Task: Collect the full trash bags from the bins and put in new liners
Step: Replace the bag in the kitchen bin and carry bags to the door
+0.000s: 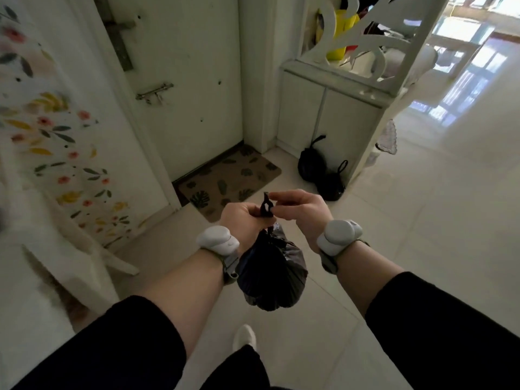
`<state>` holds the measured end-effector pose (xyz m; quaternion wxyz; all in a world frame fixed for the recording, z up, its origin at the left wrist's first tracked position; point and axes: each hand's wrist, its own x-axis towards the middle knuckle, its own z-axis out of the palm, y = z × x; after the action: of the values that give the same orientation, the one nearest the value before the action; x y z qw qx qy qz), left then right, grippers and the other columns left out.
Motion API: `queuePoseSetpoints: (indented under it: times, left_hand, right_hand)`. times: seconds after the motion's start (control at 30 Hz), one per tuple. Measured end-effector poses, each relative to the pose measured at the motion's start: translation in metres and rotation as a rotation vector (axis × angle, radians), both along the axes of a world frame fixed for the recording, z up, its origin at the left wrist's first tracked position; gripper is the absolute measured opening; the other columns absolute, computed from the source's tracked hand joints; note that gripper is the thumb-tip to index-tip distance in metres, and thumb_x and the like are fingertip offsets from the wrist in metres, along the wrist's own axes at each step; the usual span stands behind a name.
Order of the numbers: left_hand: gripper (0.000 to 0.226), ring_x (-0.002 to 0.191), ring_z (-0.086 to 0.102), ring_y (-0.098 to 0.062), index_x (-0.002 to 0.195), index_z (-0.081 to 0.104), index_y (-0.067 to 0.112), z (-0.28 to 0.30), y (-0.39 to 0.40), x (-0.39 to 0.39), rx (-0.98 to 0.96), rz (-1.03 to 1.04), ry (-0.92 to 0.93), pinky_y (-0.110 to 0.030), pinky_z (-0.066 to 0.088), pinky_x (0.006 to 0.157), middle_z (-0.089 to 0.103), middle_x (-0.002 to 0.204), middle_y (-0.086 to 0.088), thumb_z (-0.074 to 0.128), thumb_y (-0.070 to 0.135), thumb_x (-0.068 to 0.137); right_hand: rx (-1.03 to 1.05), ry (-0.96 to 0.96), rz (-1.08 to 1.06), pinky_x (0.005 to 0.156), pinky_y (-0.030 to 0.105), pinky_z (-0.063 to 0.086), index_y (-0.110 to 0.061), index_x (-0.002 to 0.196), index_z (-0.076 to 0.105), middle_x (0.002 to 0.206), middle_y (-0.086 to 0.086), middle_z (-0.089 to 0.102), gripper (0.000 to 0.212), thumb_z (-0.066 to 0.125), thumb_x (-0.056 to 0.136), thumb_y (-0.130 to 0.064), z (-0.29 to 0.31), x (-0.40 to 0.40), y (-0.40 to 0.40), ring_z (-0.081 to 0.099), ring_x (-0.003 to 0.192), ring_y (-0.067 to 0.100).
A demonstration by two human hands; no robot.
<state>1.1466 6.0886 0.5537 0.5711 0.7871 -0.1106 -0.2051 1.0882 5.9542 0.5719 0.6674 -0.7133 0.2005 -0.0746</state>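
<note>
Trash bag (271, 273) hangs from left hand (244, 218) clamped on its neck; right hand (299, 206) pinches the tie end (266, 205). Cinch knot tight, keep neck gripped, then set it by the tied bags (320, 171) far right.

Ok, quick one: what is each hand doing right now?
Left hand: grips the gathered neck of the black trash bag, which hangs below it.
Right hand: pinches the bag's tie end above the left hand.

Single head-worn wide-angle view, facing forward and down from standing height. Both forearms fill the near foreground; the glossy white tiled floor (394, 249) and white entrance door (191, 80) lie beyond.
</note>
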Motion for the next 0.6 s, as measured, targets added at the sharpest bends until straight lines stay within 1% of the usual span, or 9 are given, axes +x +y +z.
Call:
queuePoseSetpoints:
  times: [0.03,0.07,0.17,0.23,0.3,0.33,0.43,0.5,0.6]
  left_hand:
    - [0.016,0.055,0.062,-0.004,0.059,0.072,0.025,-0.007,-0.011,0.013,0.008,-0.011,0.016,-0.03,0.054,0.07,0.069,0.057,0.008,0.08,0.015,0.069]
    - [0.02,0.053,0.061,-0.003,0.057,0.071,0.025,-0.014,-0.034,0.041,0.003,-0.022,0.041,-0.029,0.053,0.068,0.069,0.055,0.009,0.08,0.013,0.069]
    - [0.024,0.045,0.057,0.003,0.054,0.07,0.026,-0.022,-0.059,0.069,0.034,-0.075,0.056,-0.022,0.047,0.061,0.066,0.05,0.012,0.079,0.011,0.071]
    - [0.02,0.045,0.057,0.002,0.06,0.07,0.021,-0.025,-0.082,0.098,0.046,-0.135,0.088,-0.018,0.046,0.057,0.065,0.05,0.011,0.076,0.008,0.074]
    - [0.012,0.048,0.056,-0.004,0.069,0.07,0.014,-0.024,-0.109,0.129,0.073,-0.173,0.118,-0.014,0.042,0.051,0.062,0.053,0.008,0.074,0.006,0.076]
    - [0.009,0.051,0.055,-0.007,0.072,0.069,0.011,-0.021,-0.112,0.132,0.093,-0.175,0.111,-0.015,0.041,0.051,0.061,0.055,0.006,0.074,0.006,0.076]
    - [0.006,0.06,0.058,-0.014,0.078,0.07,0.007,-0.018,-0.143,0.172,0.113,-0.18,0.102,-0.024,0.044,0.06,0.063,0.064,-0.001,0.075,0.009,0.076]
    - [0.012,0.066,0.06,-0.018,0.086,0.073,0.004,-0.017,-0.161,0.197,0.137,-0.182,0.109,-0.026,0.047,0.067,0.066,0.07,-0.004,0.076,0.01,0.075]
    - [0.008,0.063,0.062,-0.014,0.08,0.075,0.01,-0.02,-0.195,0.238,0.159,-0.165,0.088,-0.028,0.049,0.072,0.068,0.065,0.0,0.078,0.013,0.073]
  right_hand:
    - [-0.021,0.015,0.003,0.059,0.011,0.045,-0.027,0.084,0.075,0.089,0.003,0.063,0.025,0.077,0.07,-0.006,-0.003,0.012,-0.009,0.06,0.067,0.0]
    - [-0.018,0.025,-0.009,0.06,0.013,0.045,-0.026,0.083,0.075,0.091,0.005,0.063,0.024,0.078,0.07,-0.007,-0.007,0.041,-0.031,0.061,0.07,0.003]
    - [-0.079,0.07,-0.002,0.066,0.018,0.043,-0.027,0.08,0.074,0.096,0.006,0.067,0.018,0.08,0.07,-0.013,-0.013,0.067,-0.052,0.061,0.078,0.01]
    - [-0.105,0.094,0.007,0.065,0.018,0.042,-0.027,0.078,0.075,0.093,0.002,0.069,0.013,0.08,0.07,-0.017,-0.017,0.095,-0.074,0.06,0.073,0.004]
    - [-0.126,0.118,-0.014,0.062,0.018,0.043,-0.025,0.075,0.074,0.08,-0.004,0.068,0.007,0.079,0.072,-0.022,-0.02,0.128,-0.099,0.056,0.061,-0.003]
    - [-0.149,0.128,-0.037,0.06,0.018,0.044,-0.025,0.074,0.073,0.074,-0.006,0.067,0.005,0.078,0.073,-0.024,-0.02,0.131,-0.103,0.054,0.056,-0.004]
    - [-0.129,0.13,-0.078,0.055,0.015,0.046,-0.028,0.067,0.071,0.064,-0.01,0.065,0.011,0.076,0.076,-0.025,-0.023,0.171,-0.136,0.053,0.051,-0.004]
    - [-0.106,0.141,-0.079,0.055,0.016,0.046,-0.026,0.066,0.071,0.061,-0.007,0.064,0.012,0.076,0.077,-0.023,-0.025,0.194,-0.155,0.052,0.05,-0.001]
    - [-0.056,0.145,-0.087,0.052,0.017,0.047,-0.022,0.064,0.072,0.059,-0.003,0.064,0.013,0.078,0.075,-0.02,-0.027,0.236,-0.191,0.052,0.05,0.004]
